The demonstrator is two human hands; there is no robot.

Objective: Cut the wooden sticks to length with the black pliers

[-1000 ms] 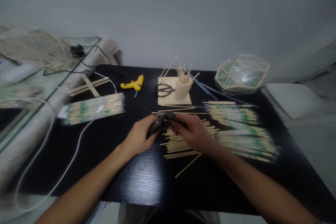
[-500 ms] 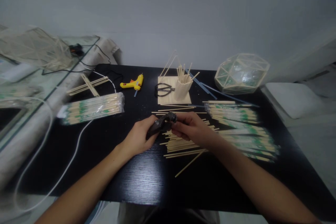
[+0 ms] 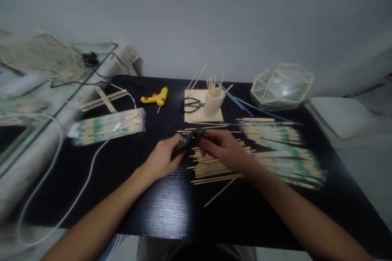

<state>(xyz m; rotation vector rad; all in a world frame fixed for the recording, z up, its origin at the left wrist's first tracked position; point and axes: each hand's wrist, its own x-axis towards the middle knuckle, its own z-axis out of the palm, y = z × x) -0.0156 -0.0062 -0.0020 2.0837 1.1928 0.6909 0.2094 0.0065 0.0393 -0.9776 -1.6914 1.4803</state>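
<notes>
My left hand (image 3: pixel 163 157) is closed round the handle of a black plier-like hand tool (image 3: pixel 187 142), its curved head pointing up and right. The thumb and fingers of my right hand (image 3: pixel 223 149) are pinched at the tool's head; whatever lies between the fingertips is hidden. Below and behind my right hand, many loose thin wooden sticks (image 3: pixel 211 171) lie on the black table (image 3: pixel 165 212). Beyond the tool, a round cup made of sticks (image 3: pixel 212 107), filled with more sticks, stands on a square wooden base (image 3: pixel 192 117). Black-handled scissors (image 3: pixel 191 105) lie on that base.
A yellow glue gun (image 3: pixel 156 97) lies at the back left. A plastic-wrapped stick bundle (image 3: pixel 108 126) is at the left, with more packs (image 3: pixel 275 147) at the right. A faceted stick-framed shape (image 3: pixel 283 87) stands at the back right. A white cable (image 3: pixel 92 171) loops along the left.
The black tool has turned slightly in my hands, its head now showing at a different angle. My right fingertips have shifted a little; other things on the table stay put.
</notes>
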